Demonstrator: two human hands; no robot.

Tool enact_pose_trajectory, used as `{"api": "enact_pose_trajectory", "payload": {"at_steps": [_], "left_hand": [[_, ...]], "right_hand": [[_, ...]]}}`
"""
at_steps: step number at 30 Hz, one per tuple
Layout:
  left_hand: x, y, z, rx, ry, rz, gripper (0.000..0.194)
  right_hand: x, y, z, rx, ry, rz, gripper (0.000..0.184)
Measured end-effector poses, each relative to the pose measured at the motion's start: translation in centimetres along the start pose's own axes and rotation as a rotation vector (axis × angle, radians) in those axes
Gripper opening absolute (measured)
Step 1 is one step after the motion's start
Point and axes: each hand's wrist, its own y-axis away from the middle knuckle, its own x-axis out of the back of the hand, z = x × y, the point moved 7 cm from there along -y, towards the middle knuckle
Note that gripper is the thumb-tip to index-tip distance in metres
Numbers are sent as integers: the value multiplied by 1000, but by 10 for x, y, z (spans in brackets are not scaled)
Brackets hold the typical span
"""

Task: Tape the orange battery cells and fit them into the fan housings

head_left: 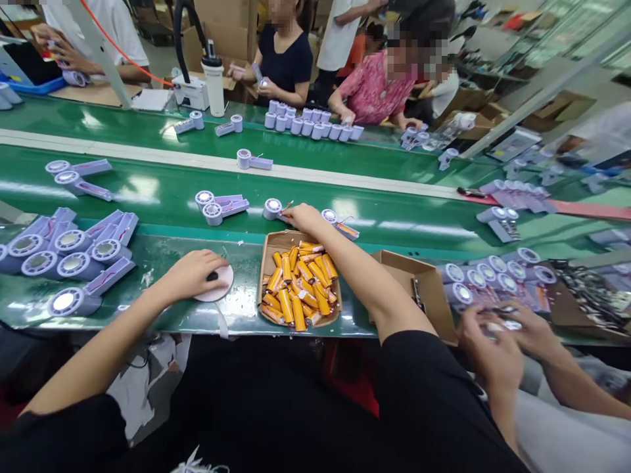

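Observation:
My left hand (200, 274) rests at the table's front part, fingers curled over a flat white roll of tape (225, 281) with a dark centre. A strip of white tape hangs over the edge below it. My right hand (304, 218) reaches out to the belt, fingers closed at a lavender handheld fan (273, 209). Its round head and a bit of wire show; the hand covers its handle. Beneath my right forearm sits a cardboard box (263, 289) full of orange battery cells (296, 282). Another lavender fan (329, 216), with its handle open and wires showing, lies right of my wrist.
Lavender fans (73, 266) are heaped at the left. Several others lie along the green belt (162, 217). At the right stands a second cardboard box (434, 295), near a co-worker's hands (497, 341) and more fans (486, 276). People work across the belt.

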Motion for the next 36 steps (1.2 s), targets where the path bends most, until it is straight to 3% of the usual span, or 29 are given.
{"api": "enact_pose_trajectory", "payload": {"at_steps": [3, 5, 7, 9, 12, 15, 17, 19, 21, 24, 27, 30, 33, 36], "left_hand": [[-10, 77, -6, -8, -64, 20, 53], [-8, 101, -3, 20, -96, 93, 42], [1, 110, 6, 72, -139, 225, 33], [14, 112, 24, 99, -165, 399, 36], [30, 113, 63, 23, -135, 620, 40], [32, 110, 91, -91, -82, 681, 47], [29, 105, 96, -148, -36, 678, 50], [24, 97, 92, -140, 26, 671, 46], [19, 90, 82, -76, 100, 669, 41], [15, 87, 69, 13, 205, 702, 46], [12, 89, 63, 70, 224, 731, 50], [10, 86, 64, 74, 179, 732, 46], [8, 80, 70, 43, 152, 715, 42], [5, 73, 76, 18, 130, 688, 37]], "right_hand": [[9, 13, -8, -1, -76, 25, 33], [26, 34, -34, 85, -173, 129, 32], [42, 71, -74, 238, -292, 206, 30], [44, 117, -119, 394, -333, 112, 37], [32, 180, -173, 523, -269, -5, 54], [11, 218, -207, 683, -390, -112, 47], [-5, 235, -219, 814, -534, -211, 37], [-18, 246, -220, 839, -599, -261, 32], [-25, 253, -212, 757, -582, -238, 22], [-20, 265, -190, 652, -541, -185, 10], [-2, 266, -149, 517, -456, -61, 21], [11, 257, -101, 304, -186, 113, 24], [6, 252, -75, 220, -22, 119, 27], [6, 252, -66, 255, -250, 138, 16]]}}
